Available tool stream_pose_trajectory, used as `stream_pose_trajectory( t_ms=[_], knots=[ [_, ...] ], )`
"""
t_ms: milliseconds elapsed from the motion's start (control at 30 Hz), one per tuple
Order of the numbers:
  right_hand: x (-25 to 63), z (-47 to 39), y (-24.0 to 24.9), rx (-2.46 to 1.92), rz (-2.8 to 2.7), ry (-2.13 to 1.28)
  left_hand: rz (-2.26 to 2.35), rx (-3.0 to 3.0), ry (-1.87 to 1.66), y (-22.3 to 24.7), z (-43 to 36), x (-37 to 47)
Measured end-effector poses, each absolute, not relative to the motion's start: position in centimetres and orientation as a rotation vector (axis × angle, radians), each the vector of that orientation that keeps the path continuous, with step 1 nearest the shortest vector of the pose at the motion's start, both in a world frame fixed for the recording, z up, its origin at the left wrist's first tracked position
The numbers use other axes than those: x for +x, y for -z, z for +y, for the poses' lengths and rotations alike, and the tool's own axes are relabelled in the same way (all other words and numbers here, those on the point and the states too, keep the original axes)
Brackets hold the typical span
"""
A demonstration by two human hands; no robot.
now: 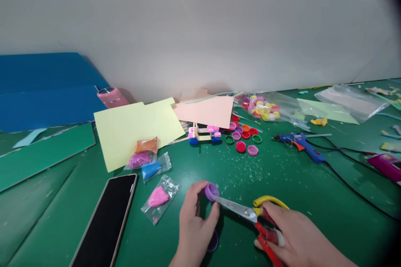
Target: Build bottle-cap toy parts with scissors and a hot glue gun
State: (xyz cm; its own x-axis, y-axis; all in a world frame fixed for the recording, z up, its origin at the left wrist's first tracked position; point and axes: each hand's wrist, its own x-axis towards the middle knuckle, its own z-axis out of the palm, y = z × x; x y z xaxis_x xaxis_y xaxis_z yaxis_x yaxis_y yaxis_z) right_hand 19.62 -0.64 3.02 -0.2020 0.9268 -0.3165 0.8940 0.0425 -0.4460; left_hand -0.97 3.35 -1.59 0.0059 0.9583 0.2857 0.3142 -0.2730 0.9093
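Observation:
Between the thumb and fingers of my left hand (198, 221) is a small purple bottle cap (211, 191), held just above the table. My right hand (293, 231) grips a pair of scissors (239, 210) with red and yellow handles. Their blades look nearly together, and the tips reach the cap's rim; whether they are inside it I cannot tell. Another purple cap (213, 242) lies on the table, partly hidden behind my left hand. A clear packet of pink clay (159, 197) lies left of that hand.
A black phone (105, 221) lies at the left. Beyond my hands are several loose caps (240, 147), a small stick model (203, 134) and yellow paper (125, 129). At the right is a blue glue gun (300, 144) with a black cord. A white partition (200, 37) stands behind.

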Motion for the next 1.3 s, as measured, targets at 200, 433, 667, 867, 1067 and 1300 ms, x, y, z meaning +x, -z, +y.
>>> stream_pose_trajectory(
  t_ms=[200, 433, 667, 867, 1067, 1300],
  knots=[
    [20.5, -0.6, -2.8, -1.928, -2.235, -0.875, 1.253, 1.592, -1.288, 1.9, 3.5, -1.1],
    [19.7, -0.9, -2.1, -1.915, -2.248, -0.760, 1.449, 1.520, -1.346, 2.7, 3.1, -1.3],
    [19.4, -0.9, -1.4, -1.907, -2.261, -0.621, 1.425, 1.361, -1.377, 2.2, 3.2, -0.9],
    [18.7, -0.6, -2.3, -1.929, -2.164, -0.840, 1.331, 1.289, -1.379, 2.3, 3.0, -0.5],
    [19.4, -0.2, -3.5, -1.995, -2.098, -0.918, 1.314, 1.291, -1.414, 2.2, 3.3, -0.6],
    [19.8, -0.6, -3.1, -1.974, -2.192, -0.800, 1.343, 1.583, -1.396, 2.6, 3.1, -0.8]
  ],
)
